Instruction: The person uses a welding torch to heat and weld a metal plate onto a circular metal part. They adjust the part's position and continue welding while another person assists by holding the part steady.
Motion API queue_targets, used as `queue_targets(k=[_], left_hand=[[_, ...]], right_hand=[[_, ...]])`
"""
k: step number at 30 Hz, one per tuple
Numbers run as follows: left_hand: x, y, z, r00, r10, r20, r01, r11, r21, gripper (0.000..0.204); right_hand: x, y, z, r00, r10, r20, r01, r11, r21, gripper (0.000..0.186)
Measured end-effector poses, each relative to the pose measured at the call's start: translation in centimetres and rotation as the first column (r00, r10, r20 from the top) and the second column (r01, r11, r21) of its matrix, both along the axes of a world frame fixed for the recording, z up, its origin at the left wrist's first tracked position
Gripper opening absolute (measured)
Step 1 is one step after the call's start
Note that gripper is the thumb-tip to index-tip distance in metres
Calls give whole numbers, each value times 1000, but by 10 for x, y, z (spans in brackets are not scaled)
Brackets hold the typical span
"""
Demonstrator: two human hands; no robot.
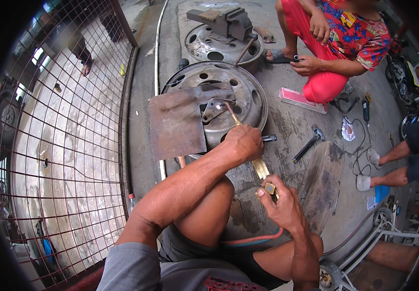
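My left hand is wrapped around the upper part of a brass gas torch. At its rear end, my right hand has thumb and fingers closed on the brass valve knob. The thin torch nozzle points up and left to a small metal bracket, which has a bright spot near the tip. That bracket rests on a steel wheel rim, beside a rusty metal sheet. A short black cylinder shows beside my left hand; whether I hold it cannot be told. Red and blue hoses run below my right hand.
A bench vise stands on another wheel rim behind. To the right lie a hammer, a pink box and a worn wooden board. A person in red crouches far right. A wire mesh fence is at left.
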State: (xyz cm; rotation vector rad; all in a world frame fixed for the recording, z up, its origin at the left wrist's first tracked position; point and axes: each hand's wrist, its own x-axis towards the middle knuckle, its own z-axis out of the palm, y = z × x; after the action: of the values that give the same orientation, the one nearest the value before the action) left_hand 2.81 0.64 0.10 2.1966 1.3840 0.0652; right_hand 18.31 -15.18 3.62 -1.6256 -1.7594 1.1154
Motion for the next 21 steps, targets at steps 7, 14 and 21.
queue_targets(k=[7, 14, 21], left_hand=[[-2, -1, 7, 1000, 2, -6, -2, 1000, -28, 32], [-3, 1, 3, 1000, 14, 14, -13, 1000, -12, 34], [-2, 1, 2, 1000, -5, 21, 4, 1000, 9, 34]], right_hand=[[0, 2, -2, 1000, 10, 4, -10, 1000, 15, 19], [-2, 2, -2, 1000, -1, 10, 0, 1000, 3, 19], [-1, 2, -2, 1000, -2, 2, 2, 1000, -13, 18]])
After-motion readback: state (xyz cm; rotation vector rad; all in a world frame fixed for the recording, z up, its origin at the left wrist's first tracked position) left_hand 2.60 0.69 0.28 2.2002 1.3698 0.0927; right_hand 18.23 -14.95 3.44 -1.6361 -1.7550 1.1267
